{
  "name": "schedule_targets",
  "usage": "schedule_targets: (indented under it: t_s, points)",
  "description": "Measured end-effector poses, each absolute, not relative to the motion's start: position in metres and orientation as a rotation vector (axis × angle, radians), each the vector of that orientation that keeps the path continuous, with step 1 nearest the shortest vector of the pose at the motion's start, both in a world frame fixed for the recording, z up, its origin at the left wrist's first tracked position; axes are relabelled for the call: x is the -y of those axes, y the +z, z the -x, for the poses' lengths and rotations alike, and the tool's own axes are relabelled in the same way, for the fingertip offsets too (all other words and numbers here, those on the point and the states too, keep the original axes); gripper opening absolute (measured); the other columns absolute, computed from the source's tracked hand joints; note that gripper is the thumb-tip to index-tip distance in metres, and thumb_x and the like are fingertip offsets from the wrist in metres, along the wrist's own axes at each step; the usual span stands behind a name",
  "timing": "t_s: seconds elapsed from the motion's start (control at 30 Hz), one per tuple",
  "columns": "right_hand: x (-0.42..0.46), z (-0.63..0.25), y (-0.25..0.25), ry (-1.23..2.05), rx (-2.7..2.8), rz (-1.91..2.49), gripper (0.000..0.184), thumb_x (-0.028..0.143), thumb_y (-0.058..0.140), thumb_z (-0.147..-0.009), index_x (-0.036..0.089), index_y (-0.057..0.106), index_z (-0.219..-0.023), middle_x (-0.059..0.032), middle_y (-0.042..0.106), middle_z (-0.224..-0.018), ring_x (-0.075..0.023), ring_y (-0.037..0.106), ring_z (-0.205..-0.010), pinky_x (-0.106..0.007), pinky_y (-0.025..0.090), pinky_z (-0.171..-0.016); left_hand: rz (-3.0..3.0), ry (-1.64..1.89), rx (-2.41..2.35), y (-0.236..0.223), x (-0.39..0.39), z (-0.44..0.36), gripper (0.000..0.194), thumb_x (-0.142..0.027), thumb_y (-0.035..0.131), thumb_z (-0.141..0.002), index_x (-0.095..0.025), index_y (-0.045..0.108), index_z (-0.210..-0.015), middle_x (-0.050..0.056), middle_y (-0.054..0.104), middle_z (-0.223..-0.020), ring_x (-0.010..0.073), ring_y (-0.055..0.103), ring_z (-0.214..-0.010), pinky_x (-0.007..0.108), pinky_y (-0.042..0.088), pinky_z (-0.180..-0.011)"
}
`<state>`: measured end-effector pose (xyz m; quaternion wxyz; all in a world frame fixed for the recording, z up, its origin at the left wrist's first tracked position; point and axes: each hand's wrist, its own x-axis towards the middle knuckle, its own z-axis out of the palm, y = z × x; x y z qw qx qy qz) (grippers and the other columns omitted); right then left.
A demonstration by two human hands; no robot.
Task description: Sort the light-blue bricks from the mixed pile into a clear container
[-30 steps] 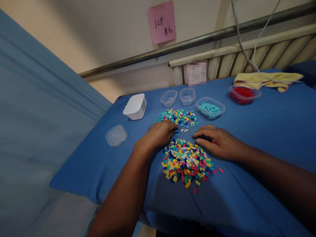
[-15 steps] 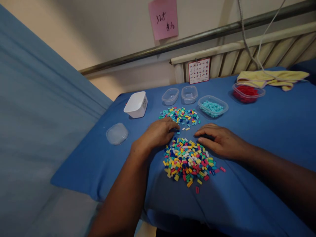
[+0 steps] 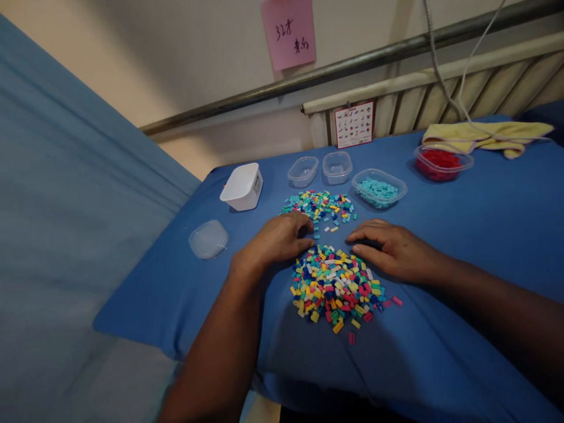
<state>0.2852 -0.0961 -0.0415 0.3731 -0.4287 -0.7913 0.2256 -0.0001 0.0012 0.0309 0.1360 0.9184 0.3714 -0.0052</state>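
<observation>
My left hand [image 3: 288,236] rests at the left of two brick piles, thumb and index finger parted with nothing visible between them. Just past its fingertips lie a few loose turquoise bricks [image 3: 316,237]. The far pile of small mixed bricks [image 3: 324,204], with much turquoise in it, lies partly behind that hand. Nearer to me is a larger heap of multicoloured toy bricks [image 3: 335,285]. At that heap's upper right, my right hand [image 3: 392,249] lies on its side on the blue cloth, fingers loosely curved and apart from the thumb. The space inside its curl is in dark shadow.
Behind the piles stand two clear tubs [image 3: 303,171], a tub of turquoise bricks [image 3: 379,189] and a tub of red pieces [image 3: 442,163]. To the left are a white box [image 3: 242,187] and clear lids [image 3: 208,239]. A yellow cloth [image 3: 484,136] lies at back right.
My left hand has drawn back slightly to the left, its thumb and index finger further apart, with turquoise bricks now showing beside the fingertips. My right hand stays in place.
</observation>
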Motion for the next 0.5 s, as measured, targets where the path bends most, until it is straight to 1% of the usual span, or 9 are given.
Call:
schedule_targets:
  t_s: [0.03, 0.1, 0.2, 0.4, 0.5]
  points:
    - [0.096, -0.285, -0.042, 0.577, 2.026, 1.094, 0.021, 0.031, 0.065, -0.103, 0.026, 0.079, -0.119, -0.0085, 0.083, -0.117, -0.0303, 0.076, -0.112, -0.051, 0.060, -0.100, -2.687, -0.006, -1.065, 0.030, -0.001, -0.002, 0.033, -0.037, 0.076, -0.097, -0.020, 0.075, -0.125, 0.008, 0.075, -0.116, 0.0261, 0.070, -0.100, 0.036, 0.052, -0.085]
    - [0.096, -0.286, -0.043, 0.573, 2.029, 1.087, 0.022, 0.031, 0.065, -0.103, 0.026, 0.079, -0.120, -0.0087, 0.083, -0.117, -0.0301, 0.076, -0.112, -0.050, 0.060, -0.101, -2.750, -0.010, -1.049, 0.029, 0.000, -0.007, 0.039, -0.038, 0.075, -0.099, -0.020, 0.072, -0.133, 0.010, 0.074, -0.124, 0.0285, 0.070, -0.109, 0.038, 0.053, -0.092]
    - [0.095, -0.286, -0.044, 0.560, 2.039, 1.078, 0.021, 0.031, 0.065, -0.104, 0.025, 0.078, -0.120, -0.0090, 0.083, -0.117, -0.0295, 0.076, -0.112, -0.050, 0.060, -0.101, -2.801, -0.004, -1.116, 0.031, 0.001, -0.012, 0.044, -0.039, 0.078, -0.098, -0.017, 0.070, -0.136, 0.012, 0.072, -0.128, 0.0304, 0.068, -0.117, 0.040, 0.053, -0.099]
    - [0.094, -0.285, -0.045, 0.552, 2.048, 1.074, 0.020, 0.030, 0.064, -0.106, 0.024, 0.077, -0.120, -0.0090, 0.083, -0.117, -0.0285, 0.076, -0.111, -0.049, 0.060, -0.100, -2.777, -0.039, -1.360, 0.035, 0.003, -0.013, 0.053, -0.050, 0.083, -0.093, -0.016, 0.070, -0.131, 0.014, 0.070, -0.125, 0.0318, 0.068, -0.109, 0.041, 0.054, -0.091]
    - [0.094, -0.285, -0.044, 0.556, 2.047, 1.072, 0.020, 0.030, 0.064, -0.106, 0.024, 0.077, -0.120, -0.0093, 0.082, -0.117, -0.0287, 0.076, -0.112, -0.048, 0.060, -0.100, -2.716, -0.101, -1.445, 0.034, 0.002, -0.014, 0.056, -0.054, 0.083, -0.092, -0.015, 0.071, -0.130, 0.014, 0.073, -0.121, 0.0314, 0.069, -0.101, 0.041, 0.053, -0.083]
